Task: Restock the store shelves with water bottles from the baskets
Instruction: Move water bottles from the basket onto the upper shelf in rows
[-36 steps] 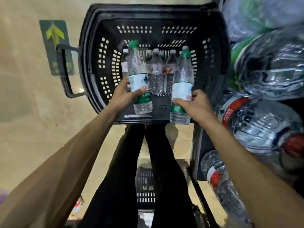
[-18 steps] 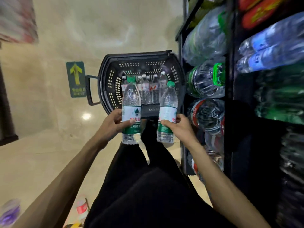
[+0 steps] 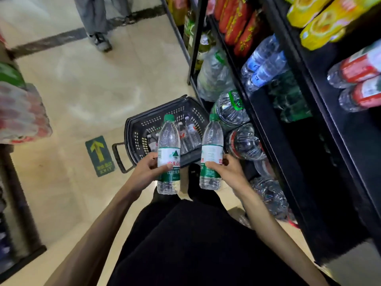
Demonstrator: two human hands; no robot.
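Observation:
My left hand [image 3: 147,172] grips a green-capped water bottle [image 3: 169,145] upright by its green and white label. My right hand [image 3: 227,172] grips a second green-capped bottle [image 3: 212,141] the same way. Both bottles are held above my legs, in front of the black plastic basket [image 3: 140,131] on the floor. Several small bottles [image 3: 189,134] with red and white labels still stand inside the basket. The dark store shelf [image 3: 274,141] runs along my right, close to the right hand.
Large water jugs [image 3: 243,143] fill the low shelf beside the basket. Higher shelves hold blue-labelled bottles [image 3: 261,65], red-labelled bottles [image 3: 360,83] and yellow packs [image 3: 321,19]. A person's legs [image 3: 99,21] stand far ahead. A green arrow sticker [image 3: 100,155] marks the floor. Wrapped packs [image 3: 20,114] sit left.
Both hands have lifted their bottles out of the basket and drawn them back toward me. My view has risen, so the basket now lies farther off and more shelves show.

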